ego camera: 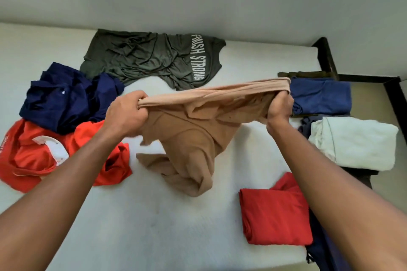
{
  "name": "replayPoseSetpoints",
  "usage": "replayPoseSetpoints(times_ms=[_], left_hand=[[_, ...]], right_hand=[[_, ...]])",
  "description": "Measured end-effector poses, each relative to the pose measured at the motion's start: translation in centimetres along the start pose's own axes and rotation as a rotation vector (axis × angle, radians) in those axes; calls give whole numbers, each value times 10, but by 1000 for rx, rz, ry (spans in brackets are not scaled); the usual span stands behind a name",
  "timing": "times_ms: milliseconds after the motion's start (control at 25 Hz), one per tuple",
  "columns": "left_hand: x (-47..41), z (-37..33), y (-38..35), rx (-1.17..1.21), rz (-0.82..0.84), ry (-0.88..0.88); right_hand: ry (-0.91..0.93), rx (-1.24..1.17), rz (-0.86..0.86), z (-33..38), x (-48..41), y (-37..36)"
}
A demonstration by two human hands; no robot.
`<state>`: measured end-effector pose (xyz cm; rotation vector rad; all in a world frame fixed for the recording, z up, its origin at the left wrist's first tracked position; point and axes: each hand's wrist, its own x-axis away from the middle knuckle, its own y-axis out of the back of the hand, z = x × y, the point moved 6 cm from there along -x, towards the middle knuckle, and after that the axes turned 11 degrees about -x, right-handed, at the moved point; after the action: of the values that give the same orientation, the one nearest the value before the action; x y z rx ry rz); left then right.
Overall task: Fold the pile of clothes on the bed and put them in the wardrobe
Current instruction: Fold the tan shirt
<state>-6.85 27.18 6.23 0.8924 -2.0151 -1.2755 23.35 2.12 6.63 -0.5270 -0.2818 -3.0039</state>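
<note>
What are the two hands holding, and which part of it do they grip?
A tan garment: the left hand and right hand each pinch one end of its stretched top edge; the rest hangs onto the bed.

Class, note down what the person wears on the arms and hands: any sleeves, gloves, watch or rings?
Nothing is worn that shows. The left arm and right arm are bare with no sleeve in view, and the left hand and right hand carry no gloves, watch, bracelet or rings.
</note>
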Motion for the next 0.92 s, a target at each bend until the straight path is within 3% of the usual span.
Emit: replayPoseSetpoints(times_ms=[160,320,480,640,760,920], left_hand=[[11,21,-1,172,-6,138],[39,43,36,230,-230,273],[87,66,39,222,-144,541],[155,48,59,610,-281,728],[195,19,111,988,-456,629],[235,-36,221,932,-729,253]], right_hand=[[-117,142,-13,-29,36,23],[-253,-191,56,-43,68,5],[-439,-521,169,-49,117,-15],[-435,-584,335,-26,167,1],[-311,-620,425,26,198,36],[-147,-839,440,118,234,82]])
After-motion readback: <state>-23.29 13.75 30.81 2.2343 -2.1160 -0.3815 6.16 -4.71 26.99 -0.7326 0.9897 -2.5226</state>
